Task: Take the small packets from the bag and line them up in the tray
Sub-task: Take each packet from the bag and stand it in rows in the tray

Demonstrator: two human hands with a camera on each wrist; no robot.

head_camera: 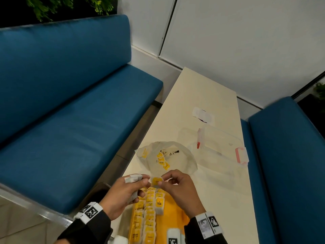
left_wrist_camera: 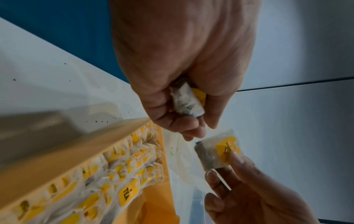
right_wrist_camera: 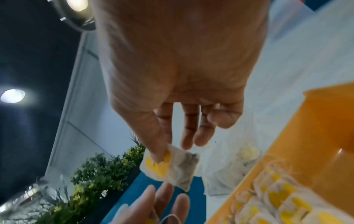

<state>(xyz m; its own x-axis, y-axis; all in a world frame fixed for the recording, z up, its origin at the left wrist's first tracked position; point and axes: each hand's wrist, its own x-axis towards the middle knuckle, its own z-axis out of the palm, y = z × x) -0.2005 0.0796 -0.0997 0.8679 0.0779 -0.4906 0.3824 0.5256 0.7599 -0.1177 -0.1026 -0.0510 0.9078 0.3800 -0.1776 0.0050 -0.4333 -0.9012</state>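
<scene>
Cream table (head_camera: 202,95); right hand (head_camera: 177,187) pinching one packet (head_camera: 156,181) above tray (head_camera: 173,210).

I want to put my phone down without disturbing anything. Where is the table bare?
Bare table lies at the far end, beyond the small clear wrapper. A strip lies right of the tray, below the clear container. It is crowded around the plastic bag, both hands and the tray.

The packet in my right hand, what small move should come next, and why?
Probably lower that packet, pinched by the right hand, onto the far end of the third row in the tray. That row is the shortest, with bare orange floor beside it, and the packet hangs just above it. The left hand holds more packets to follow.
</scene>
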